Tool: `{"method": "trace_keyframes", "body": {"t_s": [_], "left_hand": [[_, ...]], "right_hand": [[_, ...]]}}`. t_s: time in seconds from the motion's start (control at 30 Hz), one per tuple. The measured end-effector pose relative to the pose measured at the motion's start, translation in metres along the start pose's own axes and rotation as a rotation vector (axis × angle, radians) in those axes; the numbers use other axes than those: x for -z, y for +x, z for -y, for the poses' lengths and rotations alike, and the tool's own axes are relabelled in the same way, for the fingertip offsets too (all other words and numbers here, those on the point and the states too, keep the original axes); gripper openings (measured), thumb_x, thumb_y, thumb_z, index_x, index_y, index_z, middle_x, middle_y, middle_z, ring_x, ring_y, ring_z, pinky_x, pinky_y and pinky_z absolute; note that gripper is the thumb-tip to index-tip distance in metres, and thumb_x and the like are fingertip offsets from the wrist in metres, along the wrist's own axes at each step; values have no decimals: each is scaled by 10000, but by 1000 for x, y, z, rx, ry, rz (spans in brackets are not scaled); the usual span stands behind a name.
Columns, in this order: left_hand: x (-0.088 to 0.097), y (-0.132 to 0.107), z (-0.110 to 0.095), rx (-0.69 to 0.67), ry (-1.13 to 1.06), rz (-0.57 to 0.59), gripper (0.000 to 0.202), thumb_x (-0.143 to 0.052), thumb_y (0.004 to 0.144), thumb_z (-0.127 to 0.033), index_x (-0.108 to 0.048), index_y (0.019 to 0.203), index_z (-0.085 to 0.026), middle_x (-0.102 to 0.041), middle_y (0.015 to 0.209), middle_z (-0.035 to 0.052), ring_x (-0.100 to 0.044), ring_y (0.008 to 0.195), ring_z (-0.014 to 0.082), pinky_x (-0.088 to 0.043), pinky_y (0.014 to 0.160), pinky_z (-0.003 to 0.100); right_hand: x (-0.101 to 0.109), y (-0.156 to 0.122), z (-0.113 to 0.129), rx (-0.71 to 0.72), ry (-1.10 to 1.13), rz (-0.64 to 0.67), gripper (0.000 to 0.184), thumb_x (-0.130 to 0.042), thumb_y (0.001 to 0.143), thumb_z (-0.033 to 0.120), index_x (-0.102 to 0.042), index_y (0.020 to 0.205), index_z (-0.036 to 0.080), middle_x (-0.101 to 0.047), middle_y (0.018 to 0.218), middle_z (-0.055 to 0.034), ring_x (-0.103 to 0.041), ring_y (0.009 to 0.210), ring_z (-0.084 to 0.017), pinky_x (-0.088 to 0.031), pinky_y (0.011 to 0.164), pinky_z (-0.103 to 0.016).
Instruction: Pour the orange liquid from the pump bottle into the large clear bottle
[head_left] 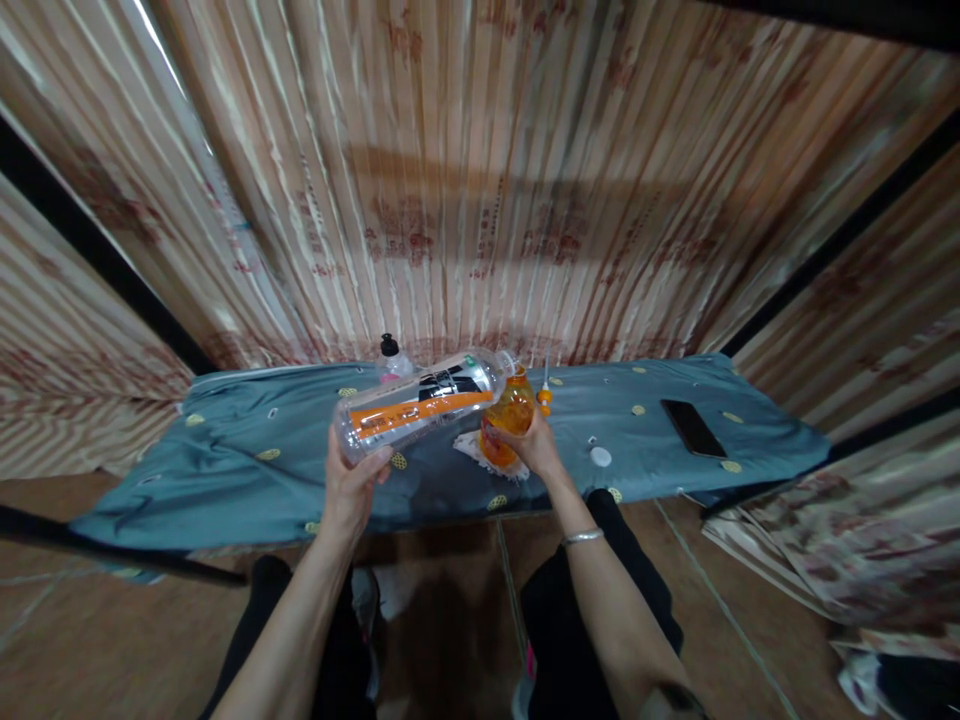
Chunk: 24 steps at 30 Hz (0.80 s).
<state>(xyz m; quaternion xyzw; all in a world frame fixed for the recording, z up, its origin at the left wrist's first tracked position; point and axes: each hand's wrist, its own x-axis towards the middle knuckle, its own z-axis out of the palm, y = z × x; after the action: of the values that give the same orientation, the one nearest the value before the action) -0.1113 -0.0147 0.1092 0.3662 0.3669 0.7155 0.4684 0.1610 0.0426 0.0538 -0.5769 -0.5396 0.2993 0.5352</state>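
My left hand [352, 480] is closed round the bottom end of a large clear plastic bottle [420, 400] with an orange and black label. The bottle is tilted nearly flat, its neck pointing right. Its mouth is at the opening of an orange see-through bottle [510, 415]; whether they touch I cannot tell. My right hand [534, 445] grips that orange bottle at its right side. Under the orange bottle lies a crumpled white cloth or tissue [469, 447]. An orange pump top [544, 398] with a thin tube is just right of it.
A clear bottle with a black cap [389, 347] stands behind the large bottle. On the teal cloth [247, 490] are a white round cap [600, 456] and a black phone [693, 428] to the right. Striped curtains [465, 200] and dark poles [105, 240] surround the covered surface.
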Motion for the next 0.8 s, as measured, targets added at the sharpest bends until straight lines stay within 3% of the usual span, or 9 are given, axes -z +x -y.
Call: {"method": "trace_keyframes", "body": {"t_s": [0.4,0.8], "left_hand": [[3,2,3,-14,6,19,709,-958,534,-296,-649,1170,-237,-673,843,-34,-519,538,59,-371,403,153],[8,4,11,-22,29,-5,820,-984,497,-338,-658,1246,-256,-742,1053,45,-697,768,184,-571,493,225]], "right_hand": [[-2,2,-4,-2,-10,-5,728,-940,555,377,-634,1193,205,-793,1156,-111,-732,1154,-345,-575,1018,-466],[-2,6,-12,-13,4,20,738,-945,582,391,-626,1226,222,-784,1195,-110,-742,1135,-333,-570,1030,-485]]}}
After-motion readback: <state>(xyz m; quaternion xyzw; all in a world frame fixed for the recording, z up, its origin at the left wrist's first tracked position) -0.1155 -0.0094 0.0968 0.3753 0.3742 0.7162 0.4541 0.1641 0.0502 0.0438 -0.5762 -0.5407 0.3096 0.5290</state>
